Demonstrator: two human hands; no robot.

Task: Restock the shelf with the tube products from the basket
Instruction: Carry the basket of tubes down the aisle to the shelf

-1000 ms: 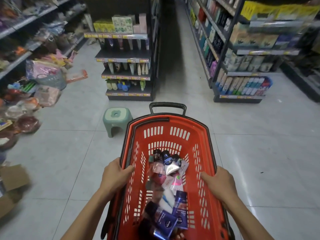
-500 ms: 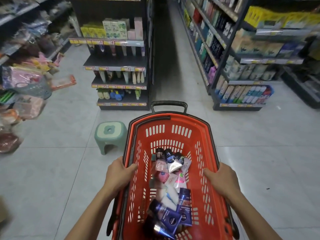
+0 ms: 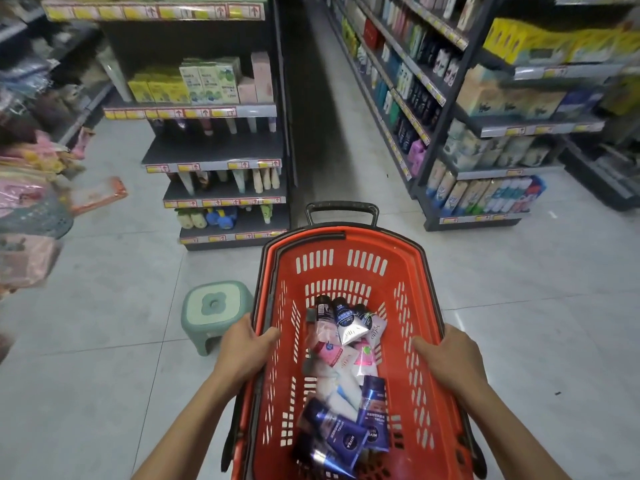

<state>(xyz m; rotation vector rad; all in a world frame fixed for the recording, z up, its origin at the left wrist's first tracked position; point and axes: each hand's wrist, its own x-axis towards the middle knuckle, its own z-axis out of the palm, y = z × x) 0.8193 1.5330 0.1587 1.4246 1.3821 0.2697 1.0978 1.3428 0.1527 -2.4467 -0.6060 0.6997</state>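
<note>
I carry a red plastic basket (image 3: 408, 271) in front of me above the floor. My left hand (image 3: 242, 344) grips its left rim and my right hand (image 3: 450, 358) grips its right rim. Several tube products (image 3: 346, 368) lie loose in its bottom: dark blue, white, pink and silver ones. Ahead and to the left stands a dark end shelf (image 3: 214, 150) with tubes hanging cap-down on its middle tiers and boxes on an upper tier.
A green-and-white step stool (image 3: 213, 311) stands on the tiled floor just left of the basket. An aisle runs ahead between the end shelf and a long stocked shelf (image 3: 467, 133) on the right. Bagged goods (image 3: 31, 202) crowd the left edge.
The basket and I have moved forward: the end shelf and the stool are closer and larger. Both hands keep the same hold on the rims.
</note>
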